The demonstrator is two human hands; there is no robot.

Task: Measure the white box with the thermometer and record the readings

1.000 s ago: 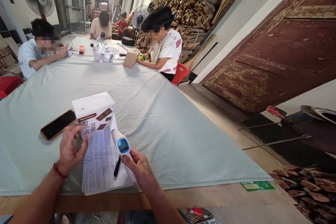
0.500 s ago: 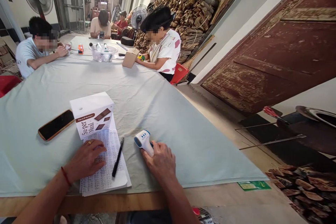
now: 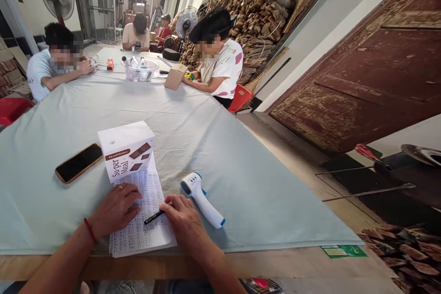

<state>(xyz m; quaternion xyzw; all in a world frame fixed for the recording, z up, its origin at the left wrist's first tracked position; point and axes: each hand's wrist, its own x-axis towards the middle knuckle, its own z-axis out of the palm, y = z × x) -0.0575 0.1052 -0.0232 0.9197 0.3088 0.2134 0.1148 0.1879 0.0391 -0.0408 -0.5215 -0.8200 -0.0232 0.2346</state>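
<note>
My left hand (image 3: 120, 208) lies with its fingers spread on the handwritten sheets of paper (image 3: 139, 234), holding nothing. On the right side of the sheets, my right hand (image 3: 184, 220) has its fingers closed on a black pen (image 3: 154, 217); part of the pen is hidden under them. A white and blue infrared thermometer (image 3: 203, 200) lies on the cloth just right of that hand. Beyond my left hand stands a white box (image 3: 127, 151) with brown print, on the far end of the sheets. A phone in an orange-brown case (image 3: 78, 164) lies left of the box.
Grey-green cloth (image 3: 262, 206) covers the table. Farther along it are a clear plastic basket (image 3: 139, 73) of bottles, an orange item (image 3: 110, 65) and a cardboard box (image 3: 175, 77). Several people sit around the far part. Stacked firewood (image 3: 255, 4) stands along the right wall.
My right hand has let go of the thermometer, which now lies on the cloth, and has moved left onto the pen. The pen has turned. My left hand stays on the paper.
</note>
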